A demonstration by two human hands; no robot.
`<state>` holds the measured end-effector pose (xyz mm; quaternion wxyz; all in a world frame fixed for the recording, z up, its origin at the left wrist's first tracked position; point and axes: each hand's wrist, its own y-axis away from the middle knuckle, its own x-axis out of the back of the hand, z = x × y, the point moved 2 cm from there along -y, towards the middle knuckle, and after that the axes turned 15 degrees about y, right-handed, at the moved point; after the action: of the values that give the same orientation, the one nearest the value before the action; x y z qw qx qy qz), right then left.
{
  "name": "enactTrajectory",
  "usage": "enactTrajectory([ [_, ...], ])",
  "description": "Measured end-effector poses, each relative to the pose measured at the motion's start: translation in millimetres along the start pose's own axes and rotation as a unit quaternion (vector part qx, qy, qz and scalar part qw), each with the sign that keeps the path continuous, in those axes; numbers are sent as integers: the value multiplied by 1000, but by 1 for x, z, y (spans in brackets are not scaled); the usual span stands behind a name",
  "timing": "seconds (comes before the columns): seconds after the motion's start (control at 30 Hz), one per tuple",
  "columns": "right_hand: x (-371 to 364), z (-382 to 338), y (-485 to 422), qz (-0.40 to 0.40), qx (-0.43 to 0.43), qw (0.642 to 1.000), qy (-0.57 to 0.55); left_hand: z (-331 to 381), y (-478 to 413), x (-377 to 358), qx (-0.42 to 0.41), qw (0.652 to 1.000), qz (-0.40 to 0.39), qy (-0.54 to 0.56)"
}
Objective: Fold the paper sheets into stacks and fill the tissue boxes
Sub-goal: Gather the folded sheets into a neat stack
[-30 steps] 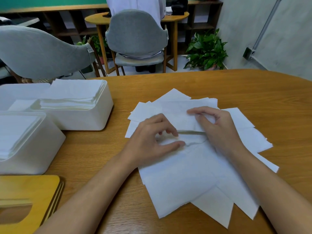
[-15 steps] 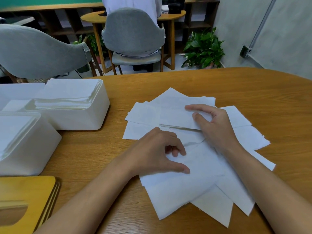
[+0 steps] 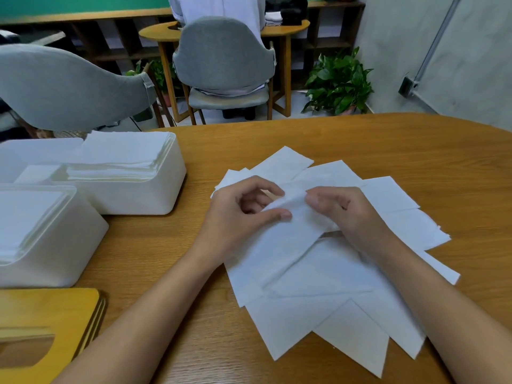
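One sheet between left hand, right hand

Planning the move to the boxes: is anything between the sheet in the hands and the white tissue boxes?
Nothing visible. Left hand and right hand pinch the sheet; only bare table lies between it and the white boxes, both already holding stacks.

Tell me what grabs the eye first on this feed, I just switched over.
The fan of white paper sheets spread across the middle of the wooden table, with the left hand and right hand pinching one sheet up at its far side. Next, at the left, the far tissue box and near tissue box, both open and holding stacked paper.
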<state>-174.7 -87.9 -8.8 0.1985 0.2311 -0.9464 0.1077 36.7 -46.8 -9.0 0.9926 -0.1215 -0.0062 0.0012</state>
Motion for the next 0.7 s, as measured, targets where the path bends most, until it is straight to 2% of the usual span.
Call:
enactTrajectory([
  [0.1,-2,4,-3,35,-39,998,31,-2,-1,2,-13,1000,8,-12],
  [0.2,6,10,-6,83,-65,994,15,-4,-4,5,-17,1000,25,-7],
  [0.43,-2,-5,1,-11,-9,1000,19,4,-2,6,-57,996,60,-34],
  [0.7,-6,-12,1,-8,23,994,106,0,-2,3,-77,995,54,-37],
])
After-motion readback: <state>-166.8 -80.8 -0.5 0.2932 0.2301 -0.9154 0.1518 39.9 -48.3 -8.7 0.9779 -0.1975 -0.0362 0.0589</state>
